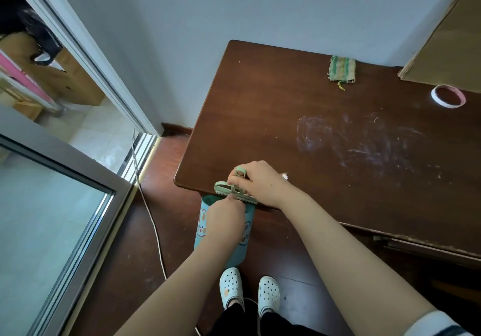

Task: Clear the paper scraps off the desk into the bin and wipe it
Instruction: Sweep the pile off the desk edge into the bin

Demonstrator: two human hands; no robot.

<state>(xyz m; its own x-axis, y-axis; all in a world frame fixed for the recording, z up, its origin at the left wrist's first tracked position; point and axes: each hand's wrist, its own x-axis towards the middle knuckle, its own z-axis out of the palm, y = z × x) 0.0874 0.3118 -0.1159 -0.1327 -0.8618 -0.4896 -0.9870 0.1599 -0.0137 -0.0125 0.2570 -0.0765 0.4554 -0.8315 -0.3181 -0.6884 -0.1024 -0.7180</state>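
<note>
Paper scrap (285, 176), apparently one white bit, lies on the desk (286, 116) just behind your right hand (256, 182).

Your right fingers are curled round a pale green brush (223, 186), its bristles at the desk edge, directly above the mouth of the blue bin (201, 234) standing on the floor. Your left hand (225, 217) reaches over the bin's rim with its fingertips up against the brush's underside; whether they pinch anything there cannot be told. Well beyond your fingers, a folded striped cloth (341, 70) lies by the wall, with a tape roll (448, 95) to its right beside a cardboard sheet (447, 36). Pale smears (338, 137) mark the desktop between the cloth and your hands.
</note>
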